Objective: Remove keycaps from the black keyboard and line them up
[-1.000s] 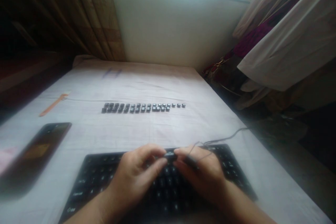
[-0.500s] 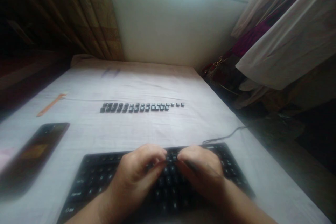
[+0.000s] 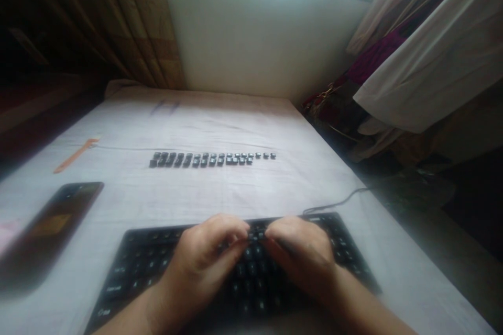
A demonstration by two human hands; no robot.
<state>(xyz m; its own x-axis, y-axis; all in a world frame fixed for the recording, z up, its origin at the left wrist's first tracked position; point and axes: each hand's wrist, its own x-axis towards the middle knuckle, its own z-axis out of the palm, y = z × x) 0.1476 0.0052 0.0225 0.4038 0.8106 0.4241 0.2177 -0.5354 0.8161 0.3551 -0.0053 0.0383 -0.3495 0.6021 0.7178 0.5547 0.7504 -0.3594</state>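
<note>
A black computer keyboard (image 3: 251, 288) lies at the near side of the cloth-covered surface. Over its upper rows, my left hand (image 3: 208, 256) is closed, thumb and fingertips brought together at the keys. Facing it, my right hand (image 3: 302, 254) is closed in a similar pinch, with a narrow gap between the two hands. A few keys show in that gap; whatever the fingertips grip is too small and blurred to make out. Beyond the keyboard, several loose black keycaps (image 3: 196, 161) are lined up in two rows on the white cloth.
A dark phone (image 3: 58, 225) lies at the left, with an orange strip-like tool (image 3: 74, 156) beyond it. The keyboard's cable (image 3: 338, 203) runs off the right edge of the white cloth (image 3: 259, 188). Curtains and hanging cloth (image 3: 428, 73) flank the wall.
Both hands keep nearly the same place and pinched pose over the keyboard. The view has shifted only very slightly; the keycap rows look unchanged.
</note>
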